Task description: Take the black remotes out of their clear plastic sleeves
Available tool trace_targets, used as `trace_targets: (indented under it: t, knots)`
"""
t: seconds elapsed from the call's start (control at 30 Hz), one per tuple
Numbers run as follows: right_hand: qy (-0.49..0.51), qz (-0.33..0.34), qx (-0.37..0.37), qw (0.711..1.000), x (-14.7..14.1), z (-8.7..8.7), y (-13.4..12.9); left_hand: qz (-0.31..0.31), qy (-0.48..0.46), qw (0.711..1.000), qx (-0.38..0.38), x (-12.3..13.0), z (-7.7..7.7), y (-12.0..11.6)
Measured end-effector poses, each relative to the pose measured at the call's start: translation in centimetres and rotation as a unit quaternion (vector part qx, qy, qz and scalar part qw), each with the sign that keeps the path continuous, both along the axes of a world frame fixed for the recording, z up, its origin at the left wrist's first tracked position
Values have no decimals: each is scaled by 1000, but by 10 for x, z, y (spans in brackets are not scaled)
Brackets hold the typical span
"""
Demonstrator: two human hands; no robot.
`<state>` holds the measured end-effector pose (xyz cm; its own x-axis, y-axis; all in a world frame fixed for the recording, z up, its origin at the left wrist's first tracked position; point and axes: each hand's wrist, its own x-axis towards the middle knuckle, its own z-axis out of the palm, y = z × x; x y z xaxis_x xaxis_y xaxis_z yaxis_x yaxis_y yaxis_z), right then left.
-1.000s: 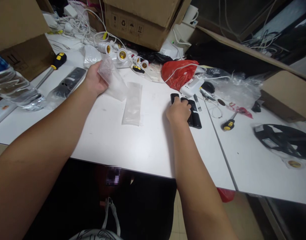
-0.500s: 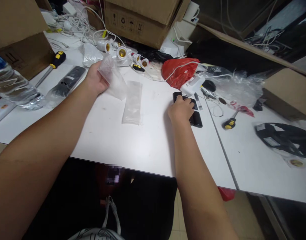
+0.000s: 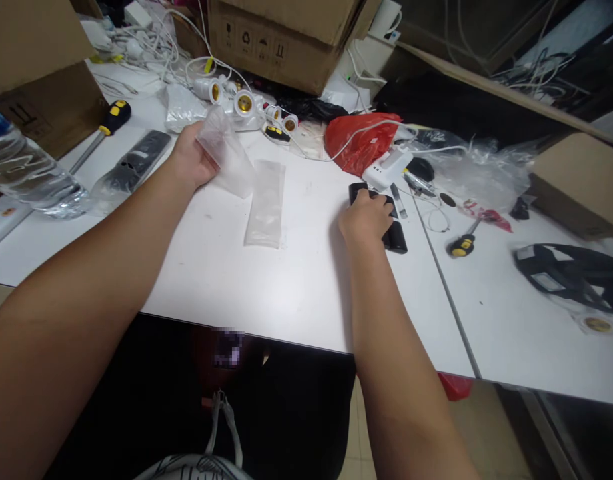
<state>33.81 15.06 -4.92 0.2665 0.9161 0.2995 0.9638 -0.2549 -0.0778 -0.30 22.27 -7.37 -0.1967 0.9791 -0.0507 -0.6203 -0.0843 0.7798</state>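
Note:
My left hand (image 3: pixel 196 160) is closed on a clear plastic bag (image 3: pixel 228 157), raised over the left part of the white table. Beside it a second clear bag (image 3: pixel 266 205) lies flat on the table. Over on the right, my right hand (image 3: pixel 367 212) has its fingers curled over a black device (image 3: pixel 395 237) on the table, gripping its upper part. The palm and fingers cover much of the device.
A water bottle (image 3: pixel 31 173), a screwdriver (image 3: pixel 115 119) and a bagged black object (image 3: pixel 136 161) are at left. Behind are lamp sockets (image 3: pixel 245 103), a red bag (image 3: pixel 356 140) and a power strip (image 3: pixel 389 167). Another screwdriver (image 3: pixel 461 245) and a black reel (image 3: pixel 571 277) stand right.
The view has shifted very slightly. Both hands keep their holds, and nothing else has visibly moved.

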Motion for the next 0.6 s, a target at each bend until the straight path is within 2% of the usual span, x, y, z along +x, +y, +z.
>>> trace_targets:
  t: [0.27,0.6]
  knots:
    - [-12,-10,-26,1000,-3,3,-2,-12,-23,1000,3,1,-2,1]
    - [-12,31,-12,999,-13,-3,-4,7,-9,1000,-15,6,1,-2]
